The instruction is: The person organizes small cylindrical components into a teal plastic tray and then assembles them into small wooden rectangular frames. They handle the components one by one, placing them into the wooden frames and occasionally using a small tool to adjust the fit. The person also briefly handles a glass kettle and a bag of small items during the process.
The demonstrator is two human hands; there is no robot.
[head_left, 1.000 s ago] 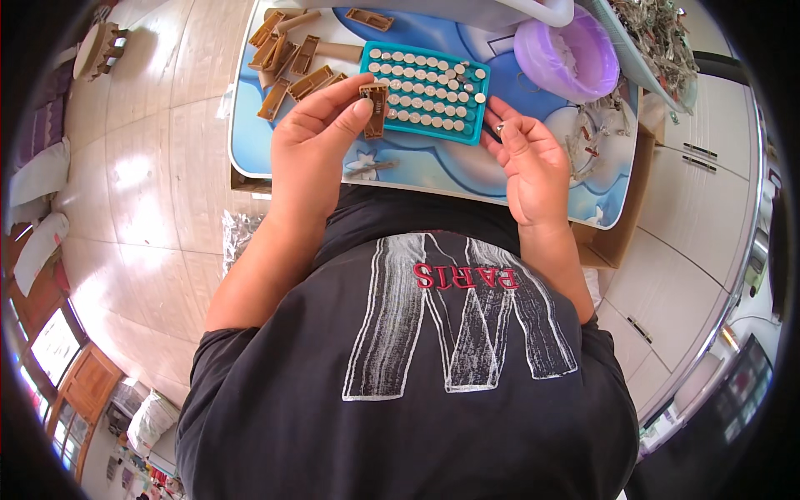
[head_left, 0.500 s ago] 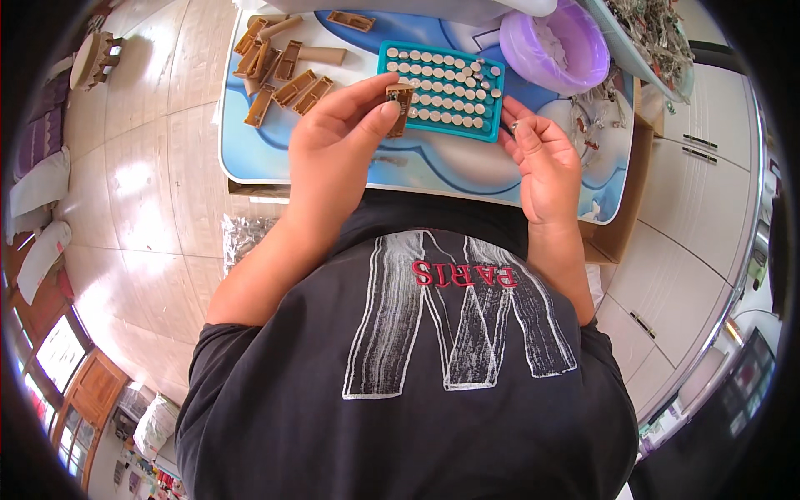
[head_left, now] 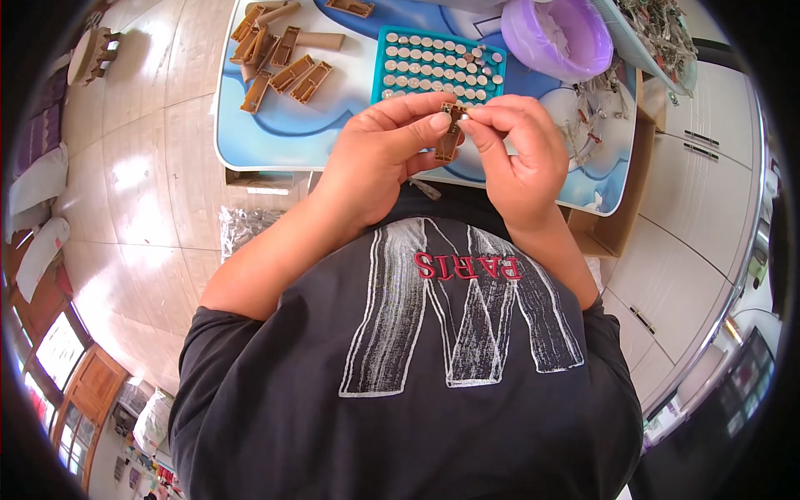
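My left hand (head_left: 382, 158) pinches a small brown plastic holder (head_left: 448, 142), held upright above the near edge of the blue-and-white table (head_left: 333, 137). My right hand (head_left: 521, 154) meets it from the right, thumb and forefinger closed on the holder's top end. Whether a small part sits between those fingertips is hidden. Just beyond the hands lies a teal tray (head_left: 440, 65) filled with rows of small silver button cells.
Several more brown holders (head_left: 279, 50) lie in a pile at the table's far left. A purple bowl (head_left: 557, 37) stands at the far right, with loose wire parts (head_left: 587, 121) beside it. A cardboard box (head_left: 612, 233) sits under the table's right side.
My right hand has moved left from the table's right side to join the left hand at the brown holder. Both hands have come closer to my chest.
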